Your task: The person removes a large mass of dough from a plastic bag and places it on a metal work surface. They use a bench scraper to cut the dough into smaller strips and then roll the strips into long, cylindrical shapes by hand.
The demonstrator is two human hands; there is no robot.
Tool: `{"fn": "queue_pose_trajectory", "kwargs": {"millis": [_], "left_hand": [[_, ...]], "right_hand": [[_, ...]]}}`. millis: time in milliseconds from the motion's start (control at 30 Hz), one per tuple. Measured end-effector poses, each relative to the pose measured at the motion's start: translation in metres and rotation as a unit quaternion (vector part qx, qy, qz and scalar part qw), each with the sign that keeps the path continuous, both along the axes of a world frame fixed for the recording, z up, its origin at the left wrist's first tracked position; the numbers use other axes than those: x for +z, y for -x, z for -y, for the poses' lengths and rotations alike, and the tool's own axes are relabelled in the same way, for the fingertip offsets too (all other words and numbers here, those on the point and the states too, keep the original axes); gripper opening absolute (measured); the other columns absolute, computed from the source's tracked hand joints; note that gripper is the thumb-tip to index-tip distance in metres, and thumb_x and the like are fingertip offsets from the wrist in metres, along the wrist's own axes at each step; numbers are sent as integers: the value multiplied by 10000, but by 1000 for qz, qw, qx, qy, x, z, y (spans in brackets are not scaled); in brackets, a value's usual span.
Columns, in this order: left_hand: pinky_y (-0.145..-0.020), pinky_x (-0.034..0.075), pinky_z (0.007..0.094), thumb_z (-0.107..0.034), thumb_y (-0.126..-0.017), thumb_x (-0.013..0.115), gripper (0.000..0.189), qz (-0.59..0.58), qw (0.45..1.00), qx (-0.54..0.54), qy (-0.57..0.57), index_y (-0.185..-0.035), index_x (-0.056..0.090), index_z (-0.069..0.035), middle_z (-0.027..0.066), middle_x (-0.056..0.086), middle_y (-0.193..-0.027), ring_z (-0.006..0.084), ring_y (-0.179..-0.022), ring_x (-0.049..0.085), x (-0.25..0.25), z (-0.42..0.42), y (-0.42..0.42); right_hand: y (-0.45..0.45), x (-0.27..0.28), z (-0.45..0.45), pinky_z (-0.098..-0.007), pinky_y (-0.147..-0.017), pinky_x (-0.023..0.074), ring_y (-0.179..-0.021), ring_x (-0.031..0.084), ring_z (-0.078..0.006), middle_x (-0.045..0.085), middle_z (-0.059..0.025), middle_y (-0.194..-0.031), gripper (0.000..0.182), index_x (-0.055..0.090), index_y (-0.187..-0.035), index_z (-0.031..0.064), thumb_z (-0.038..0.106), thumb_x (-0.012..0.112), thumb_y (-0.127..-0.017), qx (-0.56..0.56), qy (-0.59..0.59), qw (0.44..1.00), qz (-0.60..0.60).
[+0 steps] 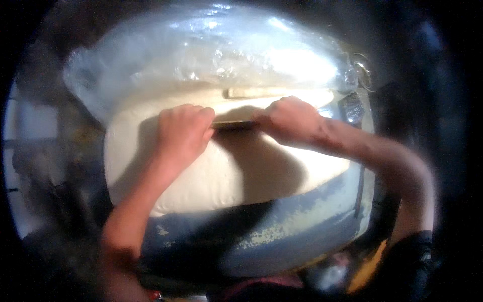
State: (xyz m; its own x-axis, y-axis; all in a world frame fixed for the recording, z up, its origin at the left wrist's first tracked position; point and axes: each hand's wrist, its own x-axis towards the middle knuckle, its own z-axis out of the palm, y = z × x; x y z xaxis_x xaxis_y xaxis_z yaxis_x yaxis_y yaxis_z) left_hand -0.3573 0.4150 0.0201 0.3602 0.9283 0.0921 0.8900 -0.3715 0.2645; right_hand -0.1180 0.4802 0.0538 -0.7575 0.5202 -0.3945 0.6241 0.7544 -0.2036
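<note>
A broad slab of smooth cream-coloured dough-like material (203, 177) lies before me. My left hand (185, 126) is closed on the left end of a thin flat blade (234, 123), perhaps a scraper. The other end is in my right hand (288, 119). The blade runs crosswise between my fists over the slab. Its lower edge is in shadow, so I cannot tell how deep it sits. Behind the blade, a narrow raised strip of the same pale material (256, 92) shows along the slab's far side.
Crumpled clear plastic sheeting (211, 49) covers the far part of the slab. Under the slab, a worn bluish-grey table surface (302, 219) shows at the near side, with pale patches. A shiny metal ring (363, 71) is at the far right corner. The surroundings are dark.
</note>
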Motion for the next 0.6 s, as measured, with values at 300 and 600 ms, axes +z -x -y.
{"fn": "queue_pose_trajectory", "kwargs": {"millis": [300,600], "left_hand": [[-667,512,423,-134,-766,692,79,60,998,-12,3,-796,631,-94,67,660,-781,263,-812,657,-22,-2,-3],[-658,520,402,-119,-832,595,77,-32,987,107,-120,-786,643,-81,87,676,-803,267,-802,660,-49,29,-32]], "right_hand": [[-7,-24,-3,-288,-494,538,-592,643,-160,658,-79,-742,184,643,-1040,121,269,541,-998,1,20,998,66],[-25,-57,-17,-359,-545,556,-684,670,-240,684,-115,-853,207,661,-1041,97,271,566,-980,156,-188,955,-170]]}}
